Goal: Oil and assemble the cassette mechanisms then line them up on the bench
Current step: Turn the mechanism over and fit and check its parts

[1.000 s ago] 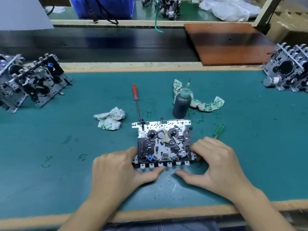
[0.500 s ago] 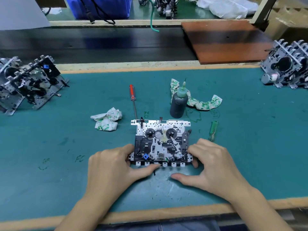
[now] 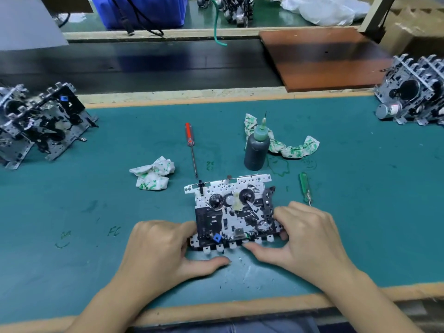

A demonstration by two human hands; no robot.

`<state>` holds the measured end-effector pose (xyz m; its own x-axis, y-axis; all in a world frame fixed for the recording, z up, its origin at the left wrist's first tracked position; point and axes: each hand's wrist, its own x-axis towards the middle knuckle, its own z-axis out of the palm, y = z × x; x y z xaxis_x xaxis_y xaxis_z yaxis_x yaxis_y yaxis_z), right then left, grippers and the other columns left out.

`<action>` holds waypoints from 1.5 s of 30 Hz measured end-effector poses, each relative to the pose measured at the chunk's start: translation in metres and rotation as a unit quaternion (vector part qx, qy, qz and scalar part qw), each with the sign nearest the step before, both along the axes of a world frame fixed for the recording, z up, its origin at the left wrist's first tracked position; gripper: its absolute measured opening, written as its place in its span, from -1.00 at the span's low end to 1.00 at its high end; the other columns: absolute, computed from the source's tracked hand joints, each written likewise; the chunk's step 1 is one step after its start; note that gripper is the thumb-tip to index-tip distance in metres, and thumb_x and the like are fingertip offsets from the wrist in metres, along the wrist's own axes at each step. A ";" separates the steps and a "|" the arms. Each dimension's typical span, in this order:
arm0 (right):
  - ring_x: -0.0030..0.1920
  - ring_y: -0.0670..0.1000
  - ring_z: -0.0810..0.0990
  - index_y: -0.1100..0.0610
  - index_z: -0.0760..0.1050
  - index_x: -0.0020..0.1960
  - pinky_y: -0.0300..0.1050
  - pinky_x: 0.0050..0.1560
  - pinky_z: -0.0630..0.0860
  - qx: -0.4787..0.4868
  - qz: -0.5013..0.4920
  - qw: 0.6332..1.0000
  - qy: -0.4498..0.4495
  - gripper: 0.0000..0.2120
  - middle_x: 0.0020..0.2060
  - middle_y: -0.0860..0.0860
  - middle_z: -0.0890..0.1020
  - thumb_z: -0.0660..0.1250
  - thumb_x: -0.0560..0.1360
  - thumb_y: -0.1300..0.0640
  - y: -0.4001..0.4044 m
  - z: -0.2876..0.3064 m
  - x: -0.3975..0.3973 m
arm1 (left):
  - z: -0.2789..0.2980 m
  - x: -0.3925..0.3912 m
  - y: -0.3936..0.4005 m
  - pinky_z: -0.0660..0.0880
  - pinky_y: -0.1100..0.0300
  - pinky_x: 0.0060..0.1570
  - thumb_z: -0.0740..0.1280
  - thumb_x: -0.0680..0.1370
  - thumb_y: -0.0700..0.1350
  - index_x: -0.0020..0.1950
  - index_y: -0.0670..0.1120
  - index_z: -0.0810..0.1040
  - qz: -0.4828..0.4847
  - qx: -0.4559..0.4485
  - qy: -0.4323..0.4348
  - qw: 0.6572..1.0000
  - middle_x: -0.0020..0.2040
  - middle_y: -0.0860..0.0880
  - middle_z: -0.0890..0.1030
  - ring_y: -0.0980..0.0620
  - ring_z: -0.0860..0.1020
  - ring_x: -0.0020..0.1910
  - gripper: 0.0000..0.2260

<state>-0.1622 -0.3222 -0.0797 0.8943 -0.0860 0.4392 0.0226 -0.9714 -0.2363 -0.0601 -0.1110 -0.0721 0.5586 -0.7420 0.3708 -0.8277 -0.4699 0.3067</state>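
A cassette mechanism (image 3: pixel 234 210), a perforated metal plate with black reels and a small blue part, lies flat on the green bench mat (image 3: pixel 96 200) in front of me. My left hand (image 3: pixel 158 251) grips its left lower corner, fingers curled at the edge, thumb lying on the mat below it. My right hand (image 3: pixel 305 236) holds the right lower corner, fingers over the side and thumb against the front tabs. A dark oil bottle (image 3: pixel 256 147) with a green needle nozzle stands upright just behind the mechanism.
A red screwdriver (image 3: pixel 191 145) and a green screwdriver (image 3: pixel 304 187) lie beside the mechanism. Crumpled cloths lie at left (image 3: pixel 153 175) and behind the bottle (image 3: pixel 293 145). More mechanisms lean at far left (image 3: pixel 40 123) and far right (image 3: pixel 413 92). A brown board (image 3: pixel 322 58) lies beyond.
Both hands stay at the mechanism's lower corners. My right thumb has moved up from the mat to the front tabs.
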 end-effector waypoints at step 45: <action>-0.42 -0.13 0.11 0.14 0.19 -0.49 -0.27 -0.42 0.06 0.183 0.124 0.975 -0.012 -0.41 -0.47 -0.13 0.13 0.20 0.51 -0.26 0.008 0.015 -0.002 | 0.008 0.002 0.009 0.10 0.24 -0.53 0.16 0.33 0.52 -0.53 -0.12 0.26 0.033 -0.086 0.124 0.988 -0.63 -0.06 0.20 -0.02 0.11 -0.53 -0.31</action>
